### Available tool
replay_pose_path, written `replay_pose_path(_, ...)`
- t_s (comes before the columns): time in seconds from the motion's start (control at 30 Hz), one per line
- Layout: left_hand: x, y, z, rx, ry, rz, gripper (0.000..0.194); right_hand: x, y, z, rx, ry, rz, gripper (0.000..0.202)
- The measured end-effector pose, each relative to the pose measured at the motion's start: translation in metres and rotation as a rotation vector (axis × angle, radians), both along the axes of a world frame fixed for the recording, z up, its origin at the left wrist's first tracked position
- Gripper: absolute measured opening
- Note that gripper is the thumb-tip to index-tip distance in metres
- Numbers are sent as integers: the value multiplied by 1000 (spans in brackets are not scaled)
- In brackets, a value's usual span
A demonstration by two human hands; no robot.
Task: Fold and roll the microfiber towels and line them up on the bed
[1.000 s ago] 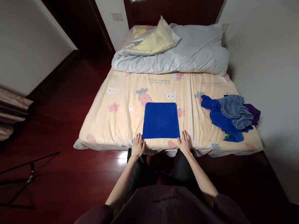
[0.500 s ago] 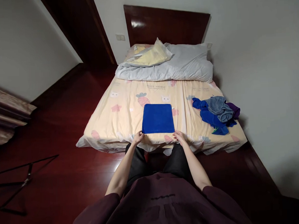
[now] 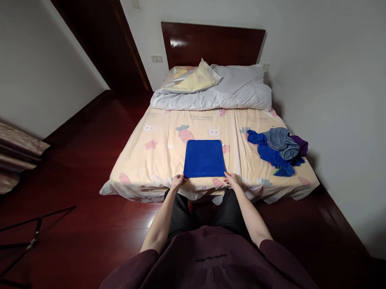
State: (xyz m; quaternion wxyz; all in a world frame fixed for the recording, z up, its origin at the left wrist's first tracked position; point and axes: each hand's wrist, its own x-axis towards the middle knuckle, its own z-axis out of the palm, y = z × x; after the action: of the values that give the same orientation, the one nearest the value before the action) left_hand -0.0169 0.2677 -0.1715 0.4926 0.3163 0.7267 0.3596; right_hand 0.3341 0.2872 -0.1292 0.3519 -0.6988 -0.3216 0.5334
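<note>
A blue cloth (image 3: pixel 203 158) lies flat as a near-square on the bed, with a small white tag at its right edge. My left hand (image 3: pixel 178 180) pinches its near left corner. At the near right corner, my right hand (image 3: pixel 230 178) has its thumb and finger closed on the cloth. Right of it, a crumpled pile of cloths (image 3: pixel 282 146) in blue, grey-blue and purple rests on the bed.
The bed (image 3: pixel 142 164) has a cream patterned sheet. A grey-white quilt (image 3: pixel 241 83) and a yellow pillow (image 3: pixel 197 78) lie near the dark headboard (image 3: pixel 213 44). A black metal stand (image 3: pixel 37 230) is on the floor at left, below a curtain (image 3: pixel 9 158).
The view has tilted up slightly, so the bed appears lower. My fingers have closed more firmly on the blue cloth's near corners, while the cloth remains flat.
</note>
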Motion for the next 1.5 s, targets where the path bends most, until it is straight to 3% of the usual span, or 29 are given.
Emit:
replay_pose_path(0.27,-2,-15,-6,48,-27,72,28,0,-9,-16,88,2,-92,17)
replay_pose_path(0.37,-1,-13,-3,91,-16,92,37,0,-7,-16,163,9,-106,22)
replay_pose_path(0.67,-5,8,17,185,-107,-15,46,-4,10,-14,376,-19,115,52)
replay_pose_path(0.77,-7,7,20,248,-83,-78,53,-3,14,-16,409,-175,148,37)
replay_pose_path(0.9,-6,7,24,232,158,-117,31,-2,17,-17,450,-317,135,13)
replay_pose_path(1.03,-3,12,28,266,311,-101,15,-6,19,-16,522,-426,119,12)
replay_pose_path(1.17,-4,21,25,362,242,-167,12,-11,23,-19,495,-293,131,12)
replay_pose_path(1.3,-7,26,13,312,131,-178,25,-8,29,-28,415,-270,72,19)
replay_pose_path(1.5,-8,31,9,290,286,-200,29,-8,32,-30,421,-240,66,20)
